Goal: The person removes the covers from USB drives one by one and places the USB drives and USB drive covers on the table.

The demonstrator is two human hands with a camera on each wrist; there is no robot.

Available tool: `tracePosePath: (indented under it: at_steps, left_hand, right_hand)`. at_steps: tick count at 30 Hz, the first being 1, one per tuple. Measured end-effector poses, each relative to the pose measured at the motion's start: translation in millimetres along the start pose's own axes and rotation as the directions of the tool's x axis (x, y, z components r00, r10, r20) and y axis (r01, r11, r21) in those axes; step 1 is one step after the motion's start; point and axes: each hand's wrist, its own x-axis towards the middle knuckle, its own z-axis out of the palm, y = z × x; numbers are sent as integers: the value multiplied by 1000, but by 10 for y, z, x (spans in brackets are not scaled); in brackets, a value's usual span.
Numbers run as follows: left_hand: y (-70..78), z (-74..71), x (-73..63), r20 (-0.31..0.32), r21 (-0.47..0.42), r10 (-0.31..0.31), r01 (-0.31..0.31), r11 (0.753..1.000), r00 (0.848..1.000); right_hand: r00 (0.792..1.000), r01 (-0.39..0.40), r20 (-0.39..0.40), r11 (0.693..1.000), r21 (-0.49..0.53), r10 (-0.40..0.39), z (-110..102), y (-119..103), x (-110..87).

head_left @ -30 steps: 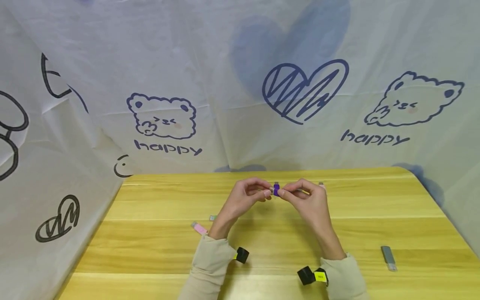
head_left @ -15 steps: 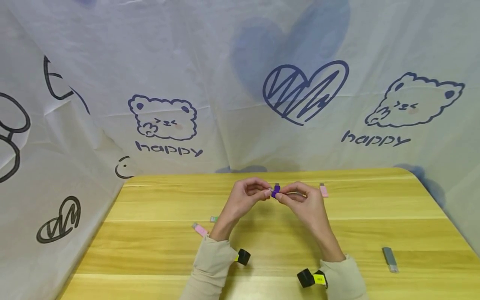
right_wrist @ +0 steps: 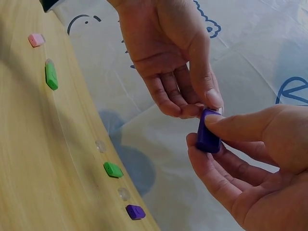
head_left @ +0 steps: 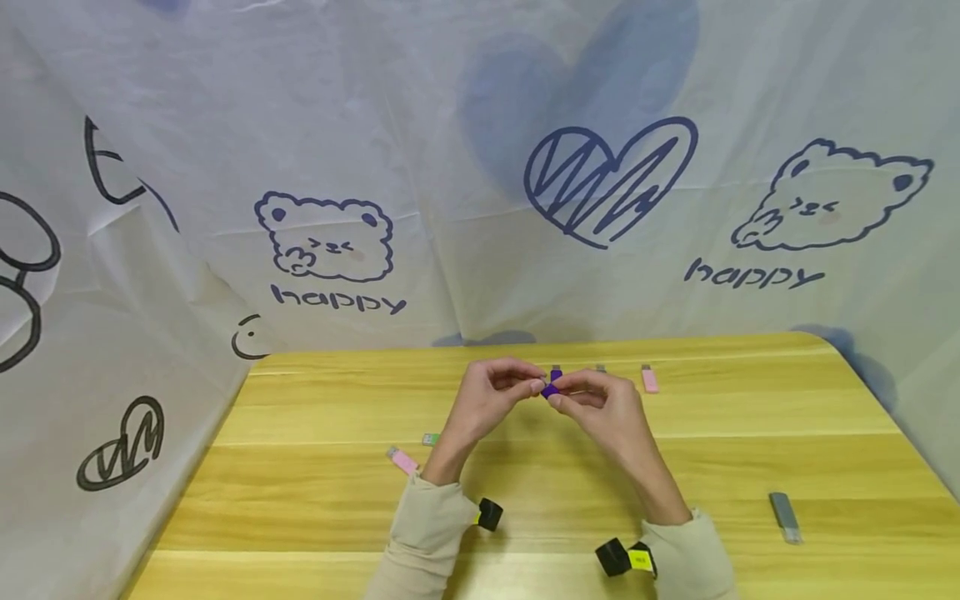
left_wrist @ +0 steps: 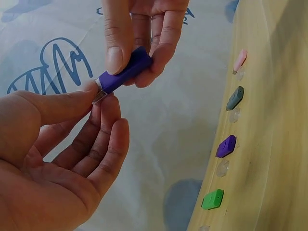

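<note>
Both hands hold one purple USB flash drive (head_left: 551,390) above the far part of the table. My right hand (head_left: 603,404) pinches its purple body between thumb and fingers. My left hand (head_left: 487,400) pinches the opposite end, where a clear cap (left_wrist: 99,92) shows between thumb and forefinger in the left wrist view. Fingertips hide part of that end. Just behind the held drive, another purple USB flash drive (head_left: 556,375) lies near the table's far edge.
Along the far edge lie a grey drive (head_left: 601,368), a pink drive (head_left: 649,379) and a green drive (left_wrist: 212,198). Clear round pieces (left_wrist: 223,168) sit between them. Another pink drive (head_left: 402,460) and a green one (head_left: 431,439) lie left, a grey one (head_left: 784,517) right.
The right hand has shifted slightly left and down with the held drive's body, closer to the left fingertips. The far pink and grey drives are now uncovered. The left hand has barely moved.
</note>
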Motion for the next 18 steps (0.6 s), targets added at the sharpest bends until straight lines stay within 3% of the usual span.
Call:
tracePosePath:
  at_steps: [18]
  left_hand:
    - [28,-8,-10,-53,11,8,-8,1000,999]
  right_hand:
    - [997,-60,48,998,36,58,11,-32,1]
